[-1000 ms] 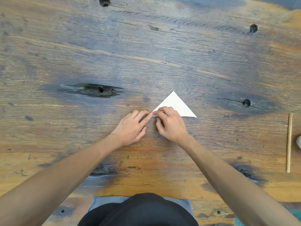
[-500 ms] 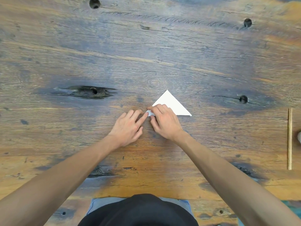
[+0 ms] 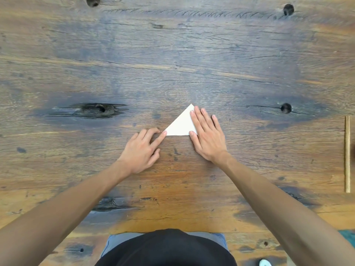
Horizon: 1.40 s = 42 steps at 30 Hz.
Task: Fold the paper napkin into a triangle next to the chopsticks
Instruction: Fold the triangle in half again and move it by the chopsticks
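So the right hand's fingers (image 3: 203, 120) were spread flat and held together-ish, pressing down on the right part of the napkin (image 3: 181, 124), with the fingertips up near its top point and the thumb down by the bottom edge. The right hand (image 3: 208, 137) wasn't gripping anything, just palm down, covering the napkin's right corner. Over on the other side, the left hand's fingers (image 3: 153, 137) were loosely curled, and only the index fingertip reached out to touch the napkin's left corner, pinning it to the wood. The left hand (image 3: 141, 150) itself rested on the tabletop (image 3: 172, 54) just beside the napkin, not holding anything either.

The napkin was white and already in a triangle shape, lying flat with its long edge facing the person and its point aimed at the far edge of the tabletop. It sat roughly in the middle, a bit toward the right.

The chopsticks (image 3: 347, 153) lay way over by the right edge of the tabletop, running near-to-far, well apart from the napkin. The tabletop was old weathered wood with dark knots and cracks. Both bare forearms came in from the near edge.
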Each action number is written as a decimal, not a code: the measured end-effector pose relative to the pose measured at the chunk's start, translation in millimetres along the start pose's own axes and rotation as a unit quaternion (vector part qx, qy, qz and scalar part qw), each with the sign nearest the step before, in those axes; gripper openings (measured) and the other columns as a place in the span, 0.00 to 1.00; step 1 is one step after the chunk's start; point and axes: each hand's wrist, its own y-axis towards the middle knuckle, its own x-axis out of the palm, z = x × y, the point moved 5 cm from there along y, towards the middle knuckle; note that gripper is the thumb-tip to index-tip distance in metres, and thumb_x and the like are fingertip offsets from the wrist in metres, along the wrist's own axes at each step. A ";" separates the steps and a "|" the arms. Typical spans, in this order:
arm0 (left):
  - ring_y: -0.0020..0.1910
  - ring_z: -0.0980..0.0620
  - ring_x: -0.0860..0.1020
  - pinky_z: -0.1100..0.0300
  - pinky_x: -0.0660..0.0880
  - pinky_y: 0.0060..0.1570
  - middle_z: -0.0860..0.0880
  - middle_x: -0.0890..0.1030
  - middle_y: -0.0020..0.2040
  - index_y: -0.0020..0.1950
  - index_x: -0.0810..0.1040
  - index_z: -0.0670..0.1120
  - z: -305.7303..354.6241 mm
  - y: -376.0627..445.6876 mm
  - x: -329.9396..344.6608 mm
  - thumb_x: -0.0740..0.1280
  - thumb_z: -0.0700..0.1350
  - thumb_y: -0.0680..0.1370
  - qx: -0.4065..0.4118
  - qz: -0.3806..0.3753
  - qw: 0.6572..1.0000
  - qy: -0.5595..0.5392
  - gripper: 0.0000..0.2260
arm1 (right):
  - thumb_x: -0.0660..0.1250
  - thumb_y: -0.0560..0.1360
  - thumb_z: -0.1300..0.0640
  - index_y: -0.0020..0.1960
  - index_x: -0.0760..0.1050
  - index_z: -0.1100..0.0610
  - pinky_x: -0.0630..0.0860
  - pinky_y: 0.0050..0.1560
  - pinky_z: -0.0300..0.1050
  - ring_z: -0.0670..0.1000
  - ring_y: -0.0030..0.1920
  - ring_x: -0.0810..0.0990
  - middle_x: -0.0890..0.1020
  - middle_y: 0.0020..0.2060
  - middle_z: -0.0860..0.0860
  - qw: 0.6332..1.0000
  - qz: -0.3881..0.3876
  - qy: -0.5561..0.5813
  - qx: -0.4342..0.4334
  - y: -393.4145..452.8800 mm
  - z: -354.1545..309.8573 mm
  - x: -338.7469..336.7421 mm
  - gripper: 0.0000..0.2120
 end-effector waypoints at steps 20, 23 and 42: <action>0.57 0.43 0.73 0.48 0.79 0.52 0.42 0.73 0.66 0.78 0.68 0.46 -1.9 2.0 -0.5 0.56 0.54 0.81 0.008 -0.003 1.000 -0.018 0.26 | 0.50 0.86 0.49 0.84 0.56 0.56 0.47 0.82 0.49 0.49 0.84 0.51 0.57 0.84 0.51 0.997 0.046 0.064 0.012 -15.1 8.9 -36.8 0.27; 0.57 0.43 0.73 0.48 0.79 0.52 0.42 0.73 0.66 0.77 0.68 0.46 -3.2 2.4 -1.0 0.57 0.53 0.81 0.005 0.000 0.999 -0.032 0.26 | 0.49 0.86 0.48 0.85 0.52 0.55 0.47 0.83 0.52 0.50 0.84 0.50 0.54 0.84 0.51 0.999 0.018 0.040 -0.018 18.6 -26.2 -26.9 0.28; 0.57 0.44 0.74 0.50 0.81 0.48 0.41 0.74 0.65 0.77 0.68 0.45 -4.9 5.3 -2.1 0.55 0.52 0.81 0.031 -0.001 0.999 -0.026 0.25 | 0.48 0.86 0.46 0.85 0.49 0.51 0.50 0.83 0.54 0.48 0.84 0.47 0.53 0.84 0.47 0.999 -0.010 -0.025 0.025 -69.8 71.2 -6.2 0.29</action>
